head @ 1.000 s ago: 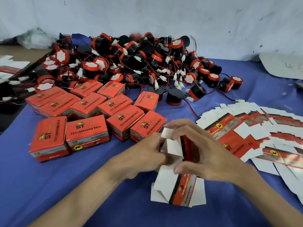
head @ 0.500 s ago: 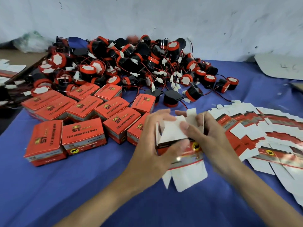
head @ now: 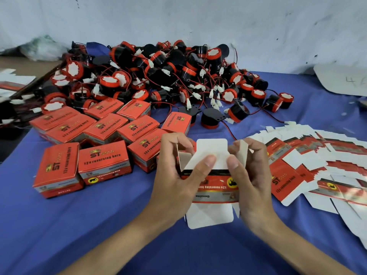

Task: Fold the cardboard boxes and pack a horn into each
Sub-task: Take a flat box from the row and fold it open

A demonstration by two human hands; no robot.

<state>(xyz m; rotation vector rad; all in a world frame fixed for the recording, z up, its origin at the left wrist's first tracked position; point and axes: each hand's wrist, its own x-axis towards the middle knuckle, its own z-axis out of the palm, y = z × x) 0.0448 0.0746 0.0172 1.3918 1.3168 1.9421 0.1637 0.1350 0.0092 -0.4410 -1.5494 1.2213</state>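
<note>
Both thumbs are now pressing side by side on the white top flap (head: 212, 149) of the box (head: 213, 188), whereas half a second ago the left grip (head: 174, 187) was wrapping across its printed front. That left grip is curling round the box's left side and its side flap. The right grip (head: 253, 175) is curling round the right side, with fingers behind the other side flap. Both are holding the box just above the blue counter (head: 79, 225), printed face toward the camera and upside down, with the bottom flap (head: 210, 218) hanging open. Folded boxes (head: 103, 161) are sitting in rows to the left. Flat boxes (head: 317, 155) are fanning out on the right. Red and black horns (head: 168, 76) are lying heaped behind, near the wall (head: 198, 20).
</note>
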